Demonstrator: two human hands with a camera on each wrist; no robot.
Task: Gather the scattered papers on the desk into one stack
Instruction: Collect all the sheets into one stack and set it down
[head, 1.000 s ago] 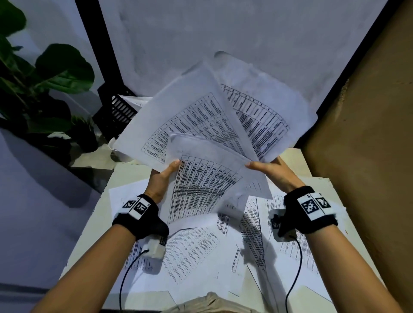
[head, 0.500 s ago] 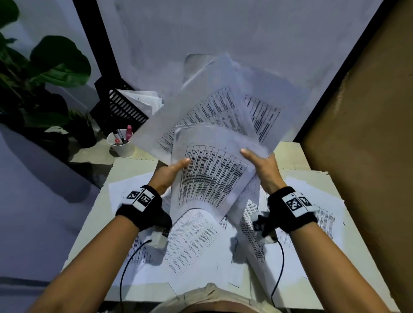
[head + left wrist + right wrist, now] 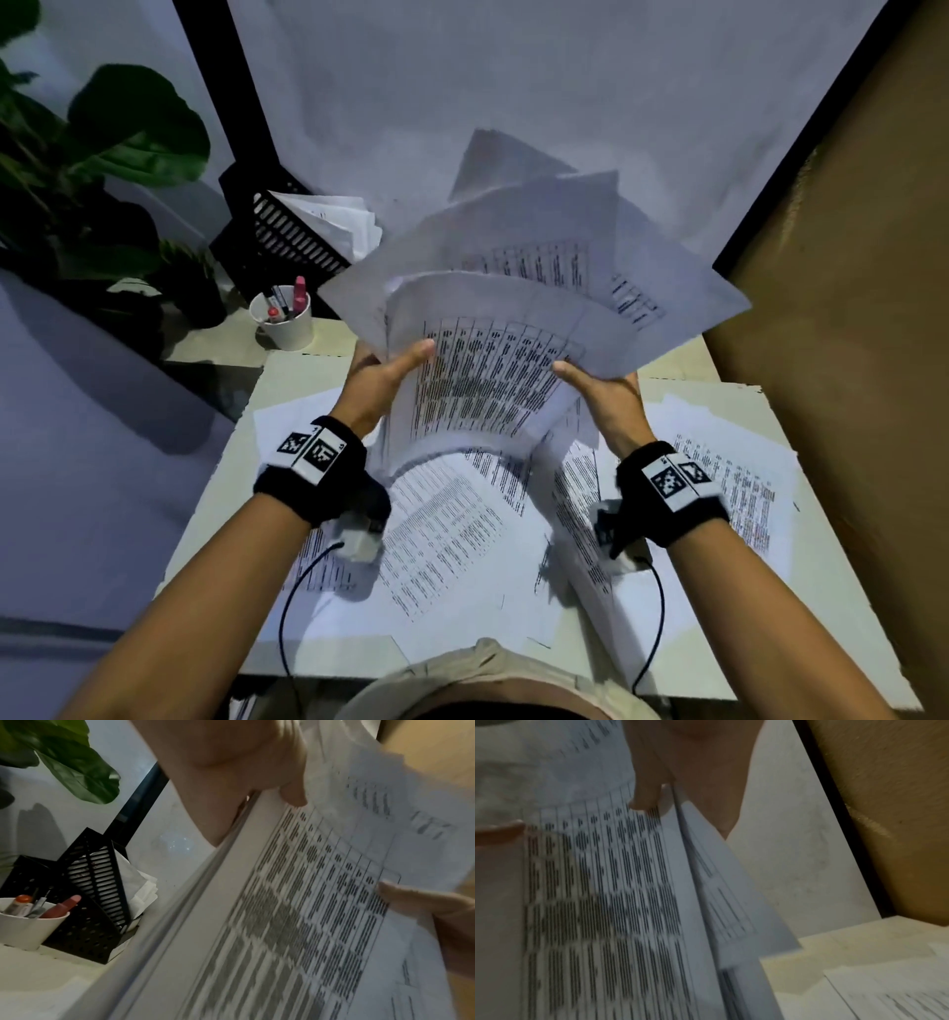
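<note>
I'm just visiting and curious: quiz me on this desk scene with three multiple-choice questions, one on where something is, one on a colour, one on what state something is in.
1. Where does the white cup of pens stand?
A. at the far left corner, beside the black file rack
B. on the person's lap
C. at the right desk edge, by the brown wall

2. What colour are the wristbands?
A. red
B. black with white coded tags
C. plain yellow

3. What state is the bundle of papers in?
A. lying flat in a squared stack
B. lifted off the desk, fanned unevenly, held by the left hand and right hand
C. rolled into a tube

Answers: 1 A, the head view shows the cup next to the rack. 2 B, both bands are black. 3 B, thumbs pinch the sheets at either side while other sheets lie on the desk.
</note>
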